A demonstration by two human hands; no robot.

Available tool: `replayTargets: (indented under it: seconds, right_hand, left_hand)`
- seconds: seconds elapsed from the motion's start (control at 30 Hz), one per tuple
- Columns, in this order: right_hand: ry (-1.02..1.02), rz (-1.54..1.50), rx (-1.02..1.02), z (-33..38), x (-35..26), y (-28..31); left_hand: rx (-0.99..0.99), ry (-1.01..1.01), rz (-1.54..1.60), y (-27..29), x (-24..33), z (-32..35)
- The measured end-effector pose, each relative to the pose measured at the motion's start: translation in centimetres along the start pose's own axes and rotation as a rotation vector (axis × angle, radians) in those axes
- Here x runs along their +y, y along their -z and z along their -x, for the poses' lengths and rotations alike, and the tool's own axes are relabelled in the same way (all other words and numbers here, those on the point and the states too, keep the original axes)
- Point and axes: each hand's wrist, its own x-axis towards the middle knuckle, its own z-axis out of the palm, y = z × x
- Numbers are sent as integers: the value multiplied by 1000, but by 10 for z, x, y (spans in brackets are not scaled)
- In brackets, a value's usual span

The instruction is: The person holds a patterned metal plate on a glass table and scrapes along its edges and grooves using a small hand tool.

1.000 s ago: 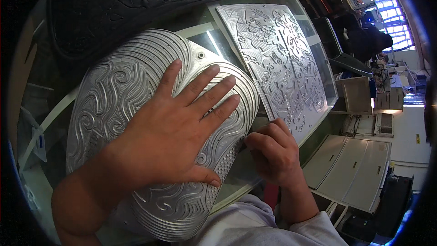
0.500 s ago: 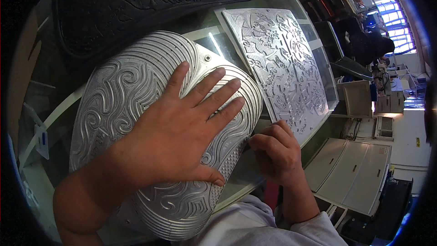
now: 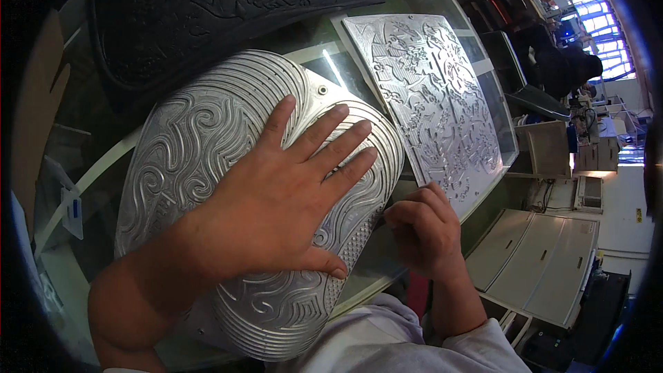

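Aluminium oval plate [image 3: 207, 166] w/ carved swirls lies on the glass table [image 3: 387, 0], left hand [image 3: 276, 200] spread flat on it, right hand [image 3: 421, 224] fingers curled shut at its right edge, tool not visible; edge work looks ongoing, progress unclear.

Looks like a workshop: engraved metal mould plates [image 3: 431, 100] and a black rubber sole sheet [image 3: 228, 7] at centre and top, grey cabinets [image 3: 545, 262] lower right, cluttered benches [image 3: 594, 145] far right.
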Motion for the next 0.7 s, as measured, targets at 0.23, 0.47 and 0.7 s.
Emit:
replayTargets:
  seconds: [0.23, 0.47, 0.7]
  right_hand:
    - [-203, -217, 270, 13, 5, -3]
    - [-85, -71, 146, 3, 8, 5]
    - [-7, -111, -58, -10, 10, 14]
  left_hand:
    - [-4, 9, -4, 0, 1, -1]
    - [-16, 7, 1, 3, 3, -3]
    - [-36, 23, -10, 5, 3, 0]
